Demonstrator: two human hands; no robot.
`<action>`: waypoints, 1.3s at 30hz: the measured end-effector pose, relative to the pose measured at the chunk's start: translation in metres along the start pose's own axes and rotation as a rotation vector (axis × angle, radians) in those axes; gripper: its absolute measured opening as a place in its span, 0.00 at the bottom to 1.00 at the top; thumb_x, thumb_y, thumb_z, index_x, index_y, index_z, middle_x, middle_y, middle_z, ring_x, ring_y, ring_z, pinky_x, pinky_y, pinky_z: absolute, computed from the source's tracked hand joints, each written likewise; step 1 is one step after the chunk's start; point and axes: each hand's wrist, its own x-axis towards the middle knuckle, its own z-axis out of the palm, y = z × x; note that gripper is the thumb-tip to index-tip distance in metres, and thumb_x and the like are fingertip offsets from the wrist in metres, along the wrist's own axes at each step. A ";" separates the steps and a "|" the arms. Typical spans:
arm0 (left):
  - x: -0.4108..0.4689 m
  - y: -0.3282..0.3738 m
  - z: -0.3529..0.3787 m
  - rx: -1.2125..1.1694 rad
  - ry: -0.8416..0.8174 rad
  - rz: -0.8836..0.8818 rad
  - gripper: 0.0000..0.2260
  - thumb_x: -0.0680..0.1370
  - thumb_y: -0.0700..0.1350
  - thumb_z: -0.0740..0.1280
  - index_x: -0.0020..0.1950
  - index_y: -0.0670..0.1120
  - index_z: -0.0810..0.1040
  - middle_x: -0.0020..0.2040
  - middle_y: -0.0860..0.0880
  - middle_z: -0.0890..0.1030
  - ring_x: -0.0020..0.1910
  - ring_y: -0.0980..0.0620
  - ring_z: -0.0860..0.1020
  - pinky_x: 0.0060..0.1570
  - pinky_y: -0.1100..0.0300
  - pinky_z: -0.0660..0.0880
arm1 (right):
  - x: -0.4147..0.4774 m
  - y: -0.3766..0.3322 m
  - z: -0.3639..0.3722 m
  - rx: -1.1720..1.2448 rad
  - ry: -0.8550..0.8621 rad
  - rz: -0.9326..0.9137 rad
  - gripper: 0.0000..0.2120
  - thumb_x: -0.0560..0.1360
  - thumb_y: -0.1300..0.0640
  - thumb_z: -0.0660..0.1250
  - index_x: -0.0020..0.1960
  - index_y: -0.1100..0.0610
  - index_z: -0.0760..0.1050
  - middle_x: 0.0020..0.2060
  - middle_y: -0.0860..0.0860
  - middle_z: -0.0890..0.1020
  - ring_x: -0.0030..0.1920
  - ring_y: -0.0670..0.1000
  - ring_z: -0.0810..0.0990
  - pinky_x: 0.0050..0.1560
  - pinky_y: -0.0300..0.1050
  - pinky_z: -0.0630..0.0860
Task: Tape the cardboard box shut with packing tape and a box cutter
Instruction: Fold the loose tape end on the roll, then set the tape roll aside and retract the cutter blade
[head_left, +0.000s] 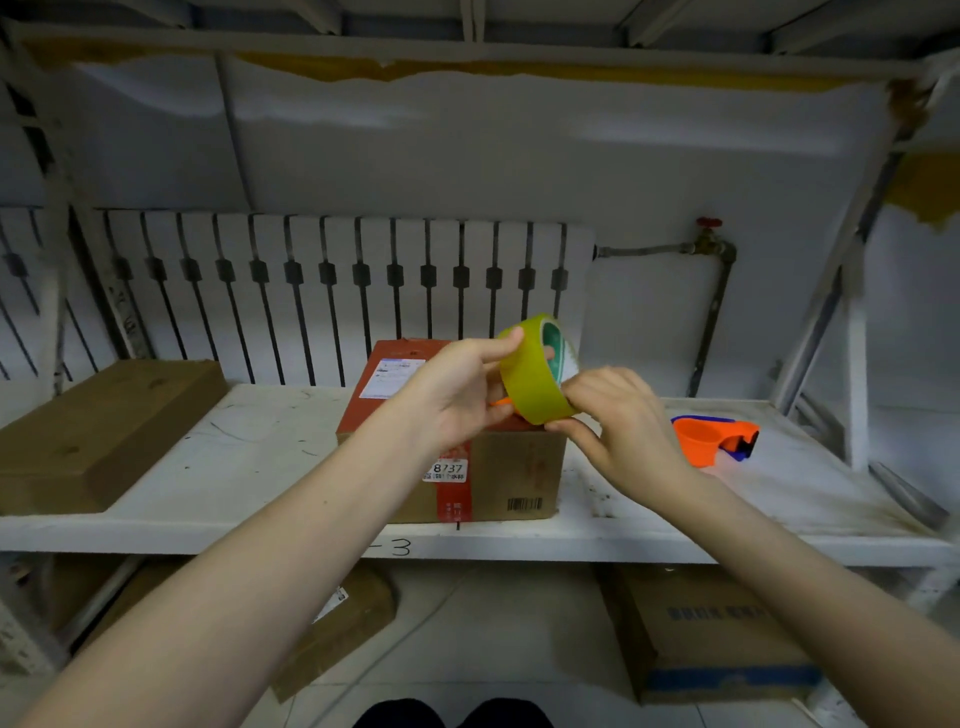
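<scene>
A cardboard box (514, 478) with a red top and red tape stands on the white shelf (249, 467), a white label on its lid. Above the box I hold a yellow-green roll of packing tape (535, 379) upright. My left hand (462, 395) grips the roll's left side, and a thin orange object (501, 401), perhaps the box cutter, pokes out under its fingers. My right hand (618, 426) pinches the roll's lower right edge with thumb and fingers.
An orange and blue tape dispenser (711, 439) lies on the shelf to the right of the box. A flat brown box (98, 431) sits at the left. More boxes (717, 634) stand on the floor below. A radiator (332, 291) and pipe line the wall behind.
</scene>
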 end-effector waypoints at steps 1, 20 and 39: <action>0.004 -0.004 0.003 0.067 0.024 0.032 0.06 0.77 0.45 0.65 0.52 0.44 0.76 0.42 0.48 0.82 0.43 0.50 0.78 0.43 0.57 0.73 | 0.000 0.001 0.000 0.025 -0.002 0.013 0.10 0.72 0.50 0.67 0.46 0.56 0.77 0.42 0.52 0.82 0.44 0.52 0.78 0.48 0.44 0.71; 0.084 -0.028 0.012 0.169 -0.062 -0.176 0.09 0.76 0.49 0.65 0.53 0.47 0.78 0.51 0.48 0.83 0.55 0.49 0.79 0.65 0.47 0.66 | -0.043 0.101 0.031 0.081 0.169 0.139 0.07 0.74 0.57 0.67 0.51 0.56 0.79 0.46 0.49 0.83 0.48 0.50 0.75 0.44 0.45 0.73; 0.126 -0.057 -0.059 1.490 0.309 0.500 0.08 0.74 0.42 0.66 0.51 0.51 0.81 0.51 0.51 0.81 0.51 0.50 0.77 0.51 0.52 0.76 | -0.071 0.192 0.168 -0.185 -0.455 0.838 0.14 0.73 0.66 0.62 0.58 0.58 0.74 0.51 0.56 0.79 0.47 0.58 0.80 0.41 0.50 0.78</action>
